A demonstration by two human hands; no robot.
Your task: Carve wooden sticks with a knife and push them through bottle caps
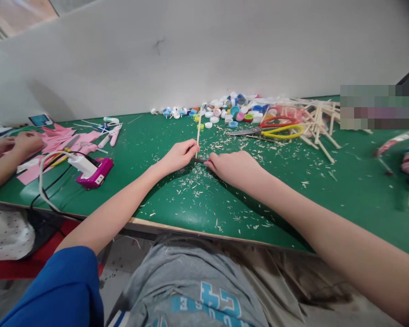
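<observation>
My left hand (pixel 182 154) is closed around the lower part of a thin pale wooden stick (pixel 199 129), which points up and away from me. In my right hand (pixel 233 167), closed too, is a small dark blade-like tool (pixel 199 160); its handle is hidden by my fingers. The tool lies across the stick's lower end, close to my left fingertips. Pale wood shavings (pixel 221 222) are scattered over the green tabletop (pixel 177 213) under and around both hands.
Behind my hands lie many bottle caps (pixel 235 111) and scissors with red and yellow handles (pixel 279 129). Wooden sticks (pixel 318 125) are piled at right. At left stand a magenta power adapter (pixel 95 173) with cables, pink paper (pixel 59 138) and another person's hands (pixel 27 143).
</observation>
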